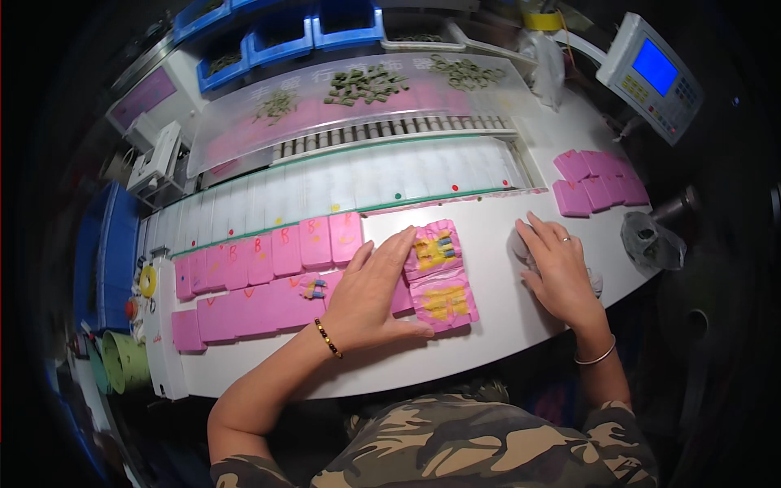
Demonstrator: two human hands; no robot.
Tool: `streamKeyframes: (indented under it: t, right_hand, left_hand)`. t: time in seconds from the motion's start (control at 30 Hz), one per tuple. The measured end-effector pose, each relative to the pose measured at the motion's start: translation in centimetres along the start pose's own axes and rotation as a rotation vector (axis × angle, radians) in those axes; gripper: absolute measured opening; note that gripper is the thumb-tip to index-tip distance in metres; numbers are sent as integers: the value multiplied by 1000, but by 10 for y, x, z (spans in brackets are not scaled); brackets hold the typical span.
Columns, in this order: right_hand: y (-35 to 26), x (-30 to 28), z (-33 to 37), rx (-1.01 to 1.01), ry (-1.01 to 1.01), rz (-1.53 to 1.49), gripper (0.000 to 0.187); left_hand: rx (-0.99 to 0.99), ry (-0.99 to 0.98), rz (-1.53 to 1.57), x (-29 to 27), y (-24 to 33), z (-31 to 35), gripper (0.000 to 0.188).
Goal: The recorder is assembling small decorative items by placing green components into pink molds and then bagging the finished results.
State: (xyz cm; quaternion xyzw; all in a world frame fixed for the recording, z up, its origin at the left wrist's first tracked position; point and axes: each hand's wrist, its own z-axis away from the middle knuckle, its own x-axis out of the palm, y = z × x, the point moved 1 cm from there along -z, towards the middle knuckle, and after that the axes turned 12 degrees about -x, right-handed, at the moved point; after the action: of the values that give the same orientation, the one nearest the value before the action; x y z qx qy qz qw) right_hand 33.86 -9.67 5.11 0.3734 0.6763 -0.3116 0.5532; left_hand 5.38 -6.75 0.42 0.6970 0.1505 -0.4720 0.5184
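Note:
A pink rubber-like mould (442, 278) lies opened on the white table in two halves, with yellow patches on both faces and small blue pieces in the far half. My left hand (370, 285) rests over its left edge with fingers stretched, the thumb near the close half. Beneath that palm, a row of pink blocks (260, 305) is partly hidden. A small blue-and-yellow piece (313, 288) sits on this row. To the right, my right hand (561, 272) curls around a greyish-white soft bundle (521, 246), mostly covered by the fingers.
Marked pink blocks (285, 248) stand behind the near row. More pink blocks (598, 183) are stacked at right, below a blue-screened control panel (655, 69). A clear plastic bag (651, 241) hangs at the right edge. Farther back are a clear sheet bearing small green pieces (366, 85) and blue bins (281, 41).

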Motion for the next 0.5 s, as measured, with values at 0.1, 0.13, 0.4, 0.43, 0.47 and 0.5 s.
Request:
streamKeyframes:
  t: [0.1,0.13,0.4,0.43,0.47,0.5]
  right_hand:
    - [-11,16,-20,99,164,-363,50]
    - [-15,22,-26,155,248,-701,45]
    - [-49,94,-54,392,373,-1358,27]
    - [-50,96,-54,395,367,-1358,27]
    - [-49,97,-54,390,345,-1299,26]
    - [-49,96,-53,386,327,-1238,25]
  left_hand:
    - [15,3,30,0,0,2,125]
    - [38,19,50,0,0,2,124]
    - [74,71,81,-1,-1,6,120]
    - [86,67,103,-2,-1,6,119]
    - [117,131,115,-4,1,9,110]
    - [123,148,117,-8,0,11,110]
